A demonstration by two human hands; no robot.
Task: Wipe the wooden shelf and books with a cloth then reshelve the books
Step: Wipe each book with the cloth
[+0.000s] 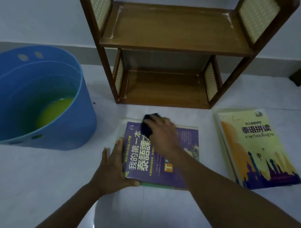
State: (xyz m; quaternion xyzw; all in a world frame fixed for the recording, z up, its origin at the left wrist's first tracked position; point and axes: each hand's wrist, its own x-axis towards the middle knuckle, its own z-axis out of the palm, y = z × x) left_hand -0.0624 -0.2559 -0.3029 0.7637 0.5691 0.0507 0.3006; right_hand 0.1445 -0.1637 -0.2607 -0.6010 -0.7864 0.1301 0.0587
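Pressing dark cloth (148, 126) on purple book (168, 159), right hand (163, 131).

Both my forearms reach forward and in from the bottom corners, bare to the elbow. My left hand (112, 169) lies flat, palm down, fingers together and pointing ahead, the thumb tucked along the near edge of the purple book (150, 161) so the hand braces its left side. My right arm crosses further forward; my right hand (161, 131) is knuckles-up, wrist slightly bent, fingers curled down over a dark cloth (147, 127) and pressing it onto the cover. The right hand is slightly blurred.
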